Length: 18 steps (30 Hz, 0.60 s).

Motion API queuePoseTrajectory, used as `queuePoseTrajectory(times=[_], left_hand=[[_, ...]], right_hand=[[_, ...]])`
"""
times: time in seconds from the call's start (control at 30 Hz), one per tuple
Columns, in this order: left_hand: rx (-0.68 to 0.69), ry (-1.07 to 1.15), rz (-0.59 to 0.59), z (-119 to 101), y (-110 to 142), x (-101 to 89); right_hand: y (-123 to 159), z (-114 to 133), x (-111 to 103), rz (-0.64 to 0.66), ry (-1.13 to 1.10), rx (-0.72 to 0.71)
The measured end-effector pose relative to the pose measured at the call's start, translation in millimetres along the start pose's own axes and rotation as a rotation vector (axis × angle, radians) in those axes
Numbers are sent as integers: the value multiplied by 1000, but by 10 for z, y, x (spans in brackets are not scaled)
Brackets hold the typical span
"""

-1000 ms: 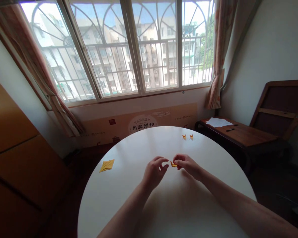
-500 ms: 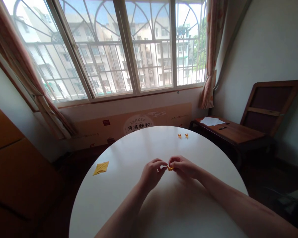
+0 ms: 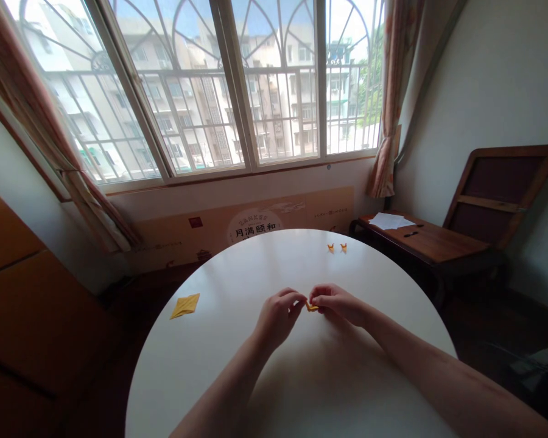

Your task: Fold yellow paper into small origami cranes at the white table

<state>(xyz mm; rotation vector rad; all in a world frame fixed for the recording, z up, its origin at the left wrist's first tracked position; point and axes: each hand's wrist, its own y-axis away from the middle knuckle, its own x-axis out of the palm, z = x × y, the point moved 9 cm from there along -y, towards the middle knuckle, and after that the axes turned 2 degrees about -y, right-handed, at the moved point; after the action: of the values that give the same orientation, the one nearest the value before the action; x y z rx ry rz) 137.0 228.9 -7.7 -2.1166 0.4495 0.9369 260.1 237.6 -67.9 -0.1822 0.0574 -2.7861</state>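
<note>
Between my fingertips is a small yellow-orange piece of folded paper point(image 3: 312, 308), bent into an angled shape just above the table. My left hand point(image 3: 277, 313) pinches its left, upturned tip between thumb and fingers. From the other side my right hand point(image 3: 335, 303) grips the right end with curled fingers, which partly cover it. Farther back, two small orange folded-paper figures point(image 3: 337, 247) with raised ends stand side by side. On the left of the table lie flat yellow paper squares point(image 3: 185, 306), slightly creased; how many are stacked I cannot tell.
A round white table point(image 3: 219, 365) carries all the paper. Behind it, a printed cardboard panel point(image 3: 296, 213) leans below the barred window. At the right stands a low wooden bench point(image 3: 438, 246) with white sheets point(image 3: 388, 221) and a small dark object on it.
The left fingertips have closed in on the paper's left tip, which shows more upright now. My view has shifted slightly. The two figures and the yellow squares stay in place.
</note>
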Motion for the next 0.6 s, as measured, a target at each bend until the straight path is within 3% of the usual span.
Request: queuePoseTrajectory(times=[0.4,0.6], left_hand=[[-69,-42,-192,102,15,-205],[-94,-59,-241,115,15,-245]], right_hand=[[-8,22,-37,-74,-98,-49],[20,110,82,-106,-76,-118]])
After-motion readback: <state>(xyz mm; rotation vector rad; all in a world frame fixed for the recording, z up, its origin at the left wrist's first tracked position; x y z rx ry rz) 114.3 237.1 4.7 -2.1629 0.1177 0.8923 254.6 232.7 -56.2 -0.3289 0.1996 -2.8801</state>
